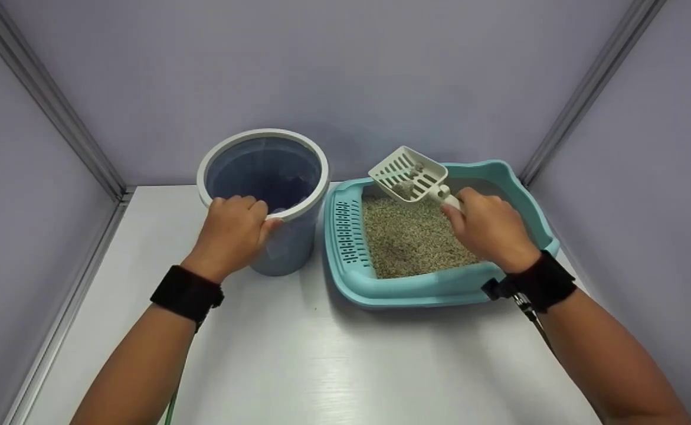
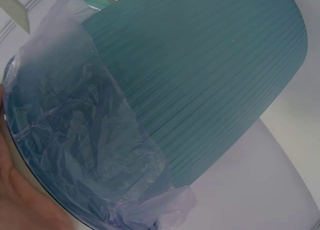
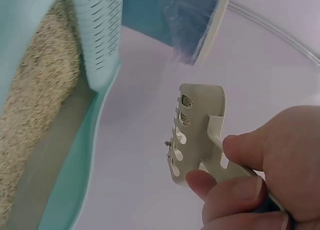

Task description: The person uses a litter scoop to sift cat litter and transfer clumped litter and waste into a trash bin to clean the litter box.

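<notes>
My right hand grips the handle of a pale slotted litter scoop, held above the litter box. A few greyish clumps lie in the scoop's bowl. The turquoise litter box holds grainy tan litter. With curled fingers, my left hand holds the near rim of a blue trash bin that has a white ring round its top. In the left wrist view, a thin translucent bag hangs over the outside of the ribbed bin.
The bin and the litter box stand side by side on a white table. A pale back wall rises behind them, with side panels at left and right. Each wrist wears a black band; a cable runs from the right one.
</notes>
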The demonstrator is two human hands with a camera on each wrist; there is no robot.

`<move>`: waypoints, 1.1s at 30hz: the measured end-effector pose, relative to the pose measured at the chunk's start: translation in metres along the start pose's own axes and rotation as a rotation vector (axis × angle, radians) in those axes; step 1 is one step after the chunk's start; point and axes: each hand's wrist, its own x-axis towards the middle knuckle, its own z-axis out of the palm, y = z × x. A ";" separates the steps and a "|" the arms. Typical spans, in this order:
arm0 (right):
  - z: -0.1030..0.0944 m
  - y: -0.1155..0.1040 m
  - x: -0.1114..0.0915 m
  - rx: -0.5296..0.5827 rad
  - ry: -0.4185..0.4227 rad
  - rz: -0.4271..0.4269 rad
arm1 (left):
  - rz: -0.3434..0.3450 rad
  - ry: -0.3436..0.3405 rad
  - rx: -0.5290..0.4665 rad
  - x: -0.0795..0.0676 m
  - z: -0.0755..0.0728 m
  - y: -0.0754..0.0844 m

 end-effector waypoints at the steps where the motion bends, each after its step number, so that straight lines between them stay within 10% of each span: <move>1: -0.002 -0.006 0.003 0.005 0.002 -0.008 | 0.000 0.001 0.001 0.000 0.000 0.000; 24: 0.020 -0.129 0.079 0.057 0.016 -0.153 | 0.005 0.022 -0.025 -0.001 0.000 0.002; 33: 0.051 -0.132 0.090 -0.230 0.404 -0.446 | -0.015 -0.007 -0.028 -0.001 -0.002 0.007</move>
